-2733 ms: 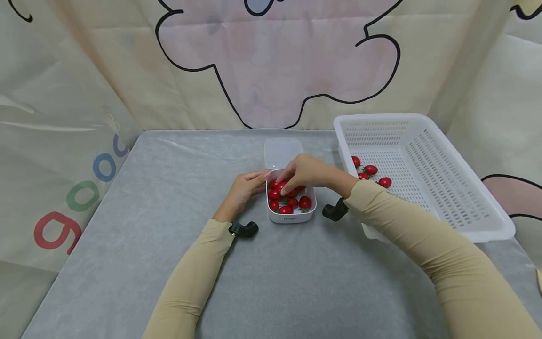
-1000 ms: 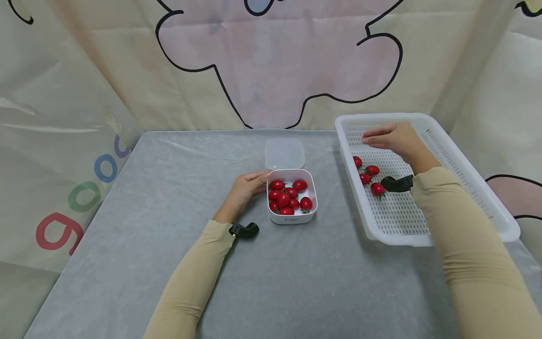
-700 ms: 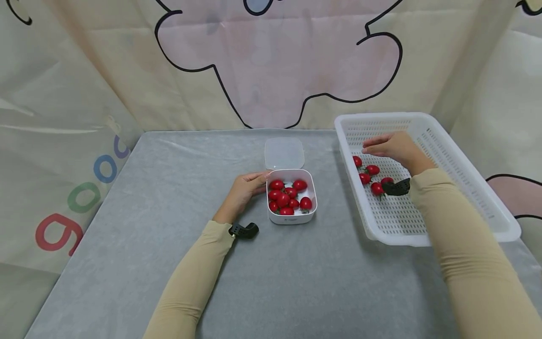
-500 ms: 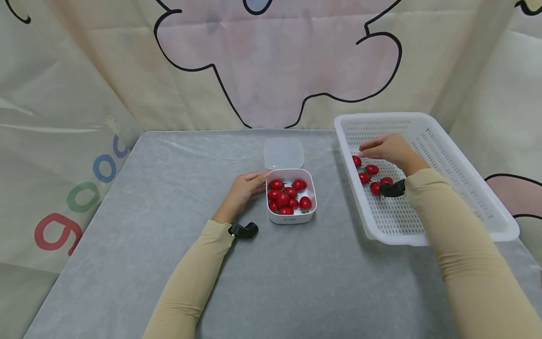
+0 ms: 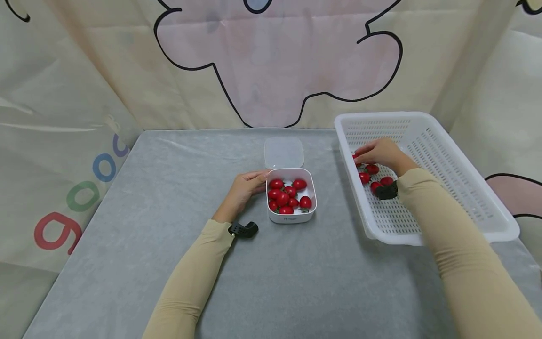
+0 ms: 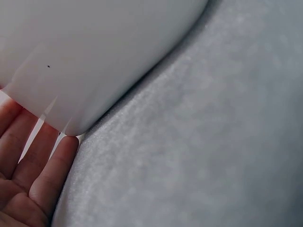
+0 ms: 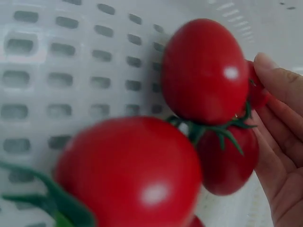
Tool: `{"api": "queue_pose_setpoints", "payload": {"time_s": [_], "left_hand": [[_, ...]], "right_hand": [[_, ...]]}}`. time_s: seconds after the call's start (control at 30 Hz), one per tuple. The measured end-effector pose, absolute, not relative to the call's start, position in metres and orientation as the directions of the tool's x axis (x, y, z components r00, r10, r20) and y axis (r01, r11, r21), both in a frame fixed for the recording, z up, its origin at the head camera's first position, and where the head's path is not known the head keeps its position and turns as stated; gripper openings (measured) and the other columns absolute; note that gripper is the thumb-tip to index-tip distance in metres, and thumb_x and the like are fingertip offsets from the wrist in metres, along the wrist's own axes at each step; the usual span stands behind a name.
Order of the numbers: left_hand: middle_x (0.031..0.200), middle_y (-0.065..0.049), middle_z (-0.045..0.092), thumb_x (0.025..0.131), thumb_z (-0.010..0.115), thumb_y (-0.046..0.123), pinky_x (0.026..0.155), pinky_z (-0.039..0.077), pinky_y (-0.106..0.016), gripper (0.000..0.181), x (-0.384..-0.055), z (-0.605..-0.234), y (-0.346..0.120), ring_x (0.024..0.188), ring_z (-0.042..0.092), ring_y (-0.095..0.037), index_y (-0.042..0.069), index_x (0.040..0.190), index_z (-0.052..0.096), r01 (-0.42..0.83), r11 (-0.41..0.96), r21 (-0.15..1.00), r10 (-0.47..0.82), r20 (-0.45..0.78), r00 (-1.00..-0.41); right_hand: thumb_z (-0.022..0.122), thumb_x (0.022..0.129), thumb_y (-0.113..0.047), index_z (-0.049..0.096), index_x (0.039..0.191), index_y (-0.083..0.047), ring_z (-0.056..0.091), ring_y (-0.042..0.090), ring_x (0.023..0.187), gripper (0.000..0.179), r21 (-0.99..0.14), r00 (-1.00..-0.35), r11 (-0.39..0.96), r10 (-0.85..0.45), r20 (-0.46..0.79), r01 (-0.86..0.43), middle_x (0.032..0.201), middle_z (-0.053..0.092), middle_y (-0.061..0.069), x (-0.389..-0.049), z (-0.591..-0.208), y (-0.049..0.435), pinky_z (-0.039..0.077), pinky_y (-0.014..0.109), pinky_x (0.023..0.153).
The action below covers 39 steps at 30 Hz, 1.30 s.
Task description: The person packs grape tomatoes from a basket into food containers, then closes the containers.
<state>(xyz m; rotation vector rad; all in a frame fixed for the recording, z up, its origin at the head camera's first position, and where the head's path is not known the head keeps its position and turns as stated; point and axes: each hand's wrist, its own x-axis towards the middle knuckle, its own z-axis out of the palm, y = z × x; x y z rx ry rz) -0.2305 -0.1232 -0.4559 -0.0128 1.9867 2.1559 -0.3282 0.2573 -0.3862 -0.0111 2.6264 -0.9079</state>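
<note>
A small white box of red cherry tomatoes stands mid-table. My left hand rests against its left side, thumb at the rim; in the left wrist view straight fingers touch the box wall. My right hand is inside the white basket, at its left wall. The right wrist view shows thumb and fingers around a cherry tomato, partly hidden behind nearer ones. Several other cherry tomatoes lie close to that hand, some with green stems.
A translucent lid lies just behind the box. Grey cloth covers the table, and printed curtains hang behind and at both sides. The basket's raised rim stands between the box and the right hand.
My right hand went from the box to the basket, then lowered leftward and closed around a tomato by the left wall. My left hand has stayed at the box.
</note>
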Motion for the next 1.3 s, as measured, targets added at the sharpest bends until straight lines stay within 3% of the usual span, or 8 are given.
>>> {"api": "queue_pose_setpoints", "payload": {"time_s": [0.2,0.3,0.5,0.6,0.67,0.83,1.0,1.3], "left_hand": [[0.137,-0.020,0.060,0.100,0.059,0.014,0.098,0.057,-0.034,0.036,-0.231,-0.456,-0.123,0.098,0.069,-0.007,-0.006,0.129,0.062,-0.168,-0.067,0.984,0.150,-0.157,-0.976],[0.137,-0.021,0.060,0.100,0.059,0.014,0.098,0.057,-0.034,0.036,-0.231,-0.456,-0.123,0.097,0.068,-0.006,-0.007,0.129,0.062,-0.167,-0.071,0.983,0.153,-0.155,-0.976],[0.136,-0.021,0.061,0.100,0.060,0.014,0.098,0.057,-0.033,0.036,-0.232,-0.459,-0.122,0.097,0.069,-0.006,-0.007,0.129,0.062,-0.167,-0.098,0.981,0.158,-0.150,-0.976],[0.136,-0.021,0.061,0.100,0.060,0.014,0.098,0.057,-0.033,0.036,-0.233,-0.460,-0.122,0.098,0.069,-0.007,-0.007,0.129,0.062,-0.167,-0.101,0.981,0.158,-0.150,-0.976],[0.136,-0.021,0.061,0.100,0.060,0.015,0.099,0.057,-0.033,0.036,-0.233,-0.460,-0.122,0.099,0.069,-0.007,-0.006,0.129,0.062,-0.166,-0.096,0.981,0.156,-0.150,-0.976],[0.137,-0.021,0.060,0.099,0.060,0.014,0.098,0.057,-0.034,0.036,-0.233,-0.459,-0.123,0.097,0.069,-0.008,-0.007,0.129,0.062,-0.164,-0.102,0.981,0.157,-0.147,-0.977],[0.138,-0.022,0.060,0.100,0.059,0.015,0.098,0.057,-0.034,0.037,-0.233,-0.459,-0.124,0.097,0.070,-0.008,-0.008,0.130,0.061,-0.158,-0.087,0.984,0.162,-0.143,-0.976],[0.137,-0.021,0.060,0.100,0.060,0.015,0.099,0.057,-0.033,0.037,-0.233,-0.460,-0.125,0.097,0.069,-0.007,-0.007,0.129,0.061,-0.169,-0.091,0.981,0.156,-0.154,-0.976]], "right_hand": [[0.076,0.086,-0.036,0.068,0.124,-0.004,0.062,0.022,0.100,0.050,-0.573,-0.934,0.813,-0.122,-0.335,0.099,0.106,0.076,0.007,-0.330,-0.387,0.254,0.051,0.043,0.094],[0.076,0.086,-0.041,0.066,0.128,-0.005,0.061,0.026,0.107,0.056,-0.592,-0.938,0.798,-0.113,-0.329,0.112,0.110,0.075,0.007,-0.329,-0.380,0.255,0.048,0.048,0.100],[0.073,0.086,-0.049,0.058,0.137,-0.007,0.054,0.028,0.122,0.068,-0.715,-0.948,0.683,-0.106,-0.300,0.150,0.105,0.073,-0.011,-0.324,-0.356,0.263,0.039,0.057,0.115],[0.074,0.086,-0.049,0.058,0.138,-0.008,0.060,0.014,0.110,0.068,-0.753,-0.957,0.643,-0.103,-0.270,0.144,0.095,0.069,-0.021,-0.322,-0.343,0.260,0.042,0.053,0.114],[0.076,0.084,-0.048,0.062,0.135,-0.011,0.061,0.004,0.100,0.064,-0.774,-0.965,0.620,-0.098,-0.243,0.132,0.091,0.068,-0.025,-0.321,-0.335,0.256,0.048,0.041,0.111],[0.081,0.083,-0.036,0.074,0.116,-0.020,0.066,-0.005,0.086,0.038,-0.864,-0.970,0.487,-0.118,-0.210,0.128,0.087,0.071,-0.022,-0.317,-0.318,0.238,0.057,0.012,0.081],[0.081,0.084,-0.024,0.078,0.105,-0.021,0.071,0.001,0.084,0.022,-0.932,-0.959,0.329,-0.176,-0.221,0.154,0.088,0.075,-0.014,-0.312,-0.307,0.216,0.058,0.013,0.076],[0.078,0.086,-0.032,0.065,0.130,-0.008,0.065,0.010,0.100,0.052,-0.896,-0.940,0.431,-0.253,-0.227,0.101,0.102,0.071,-0.011,-0.297,-0.300,0.171,0.057,0.021,0.092]]}}
